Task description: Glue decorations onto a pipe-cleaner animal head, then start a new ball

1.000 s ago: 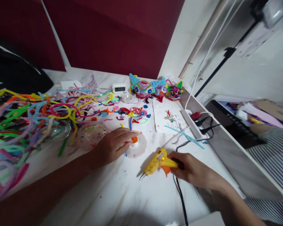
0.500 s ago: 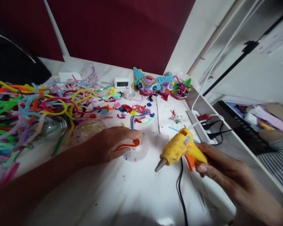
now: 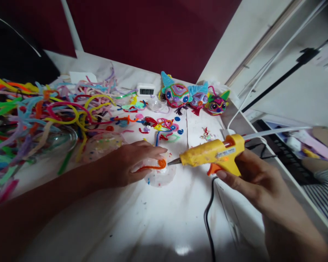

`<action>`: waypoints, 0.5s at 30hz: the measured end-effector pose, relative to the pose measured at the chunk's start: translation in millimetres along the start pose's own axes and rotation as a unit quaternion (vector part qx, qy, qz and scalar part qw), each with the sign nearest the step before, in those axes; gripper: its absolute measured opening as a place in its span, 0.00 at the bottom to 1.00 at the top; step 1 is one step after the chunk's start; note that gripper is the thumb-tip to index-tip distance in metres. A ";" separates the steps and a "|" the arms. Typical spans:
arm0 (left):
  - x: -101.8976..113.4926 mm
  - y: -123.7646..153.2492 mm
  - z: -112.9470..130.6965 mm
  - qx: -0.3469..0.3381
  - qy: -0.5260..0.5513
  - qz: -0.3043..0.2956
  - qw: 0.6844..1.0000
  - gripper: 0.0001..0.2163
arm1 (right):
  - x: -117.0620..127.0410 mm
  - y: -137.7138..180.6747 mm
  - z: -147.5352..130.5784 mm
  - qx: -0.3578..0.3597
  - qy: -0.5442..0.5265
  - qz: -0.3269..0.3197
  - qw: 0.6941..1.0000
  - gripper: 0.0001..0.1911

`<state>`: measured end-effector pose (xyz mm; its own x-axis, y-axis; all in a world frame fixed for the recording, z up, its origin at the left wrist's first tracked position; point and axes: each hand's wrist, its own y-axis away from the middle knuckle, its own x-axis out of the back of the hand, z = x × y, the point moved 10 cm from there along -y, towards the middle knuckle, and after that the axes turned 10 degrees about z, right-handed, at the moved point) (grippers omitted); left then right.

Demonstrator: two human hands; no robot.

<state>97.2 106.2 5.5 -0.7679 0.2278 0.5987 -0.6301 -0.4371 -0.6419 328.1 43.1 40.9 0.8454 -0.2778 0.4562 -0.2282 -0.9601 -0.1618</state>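
My left hand (image 3: 131, 163) lies over a clear plastic dome (image 3: 160, 175) on the white table (image 3: 142, 222), its fingers pressing an orange pipe cleaner (image 3: 153, 166) with a coiled end onto the dome. My right hand (image 3: 251, 178) grips a yellow hot glue gun (image 3: 214, 154) with an orange trigger. The gun is held level above the table, and its metal nozzle points left, almost touching the orange coil. A clear glue stick juts out of the gun's back. The gun's black cord (image 3: 209, 214) hangs down toward me.
A big heap of coloured pipe cleaners (image 3: 35, 116) covers the left. A second clear dome (image 3: 102, 145) lies beside my left hand. Three pipe-cleaner animal heads (image 3: 195, 96), a small digital timer (image 3: 145, 89) and loose bits sit at the back. A power strip (image 3: 229, 133) runs along the right edge.
My right hand lifted the glue gun off the table and swung its nozzle left to the orange coil. My left hand stayed on the dome, and the orange pipe cleaner now shows beneath its fingers.
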 end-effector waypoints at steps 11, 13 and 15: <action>-0.4 0.4 -2.8 0.035 -0.002 0.011 0.999 0.23 | -21.9 13.9 -23.1 0.161 0.103 -0.041 0.981 0.13; -0.8 0.4 -3.2 0.039 0.002 0.011 0.999 0.24 | -24.3 14.6 -23.1 0.172 0.124 -0.048 0.976 0.13; -0.9 0.5 -2.6 0.033 0.006 0.016 0.999 0.24 | -26.5 14.7 -21.3 0.179 0.144 -0.055 0.972 0.12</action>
<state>97.3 108.1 3.4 -0.7897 0.2227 0.5716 -0.5959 -0.5001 -0.6283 292.1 35.7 45.1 0.6730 -0.2214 0.7057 0.0825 -0.9257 -0.3691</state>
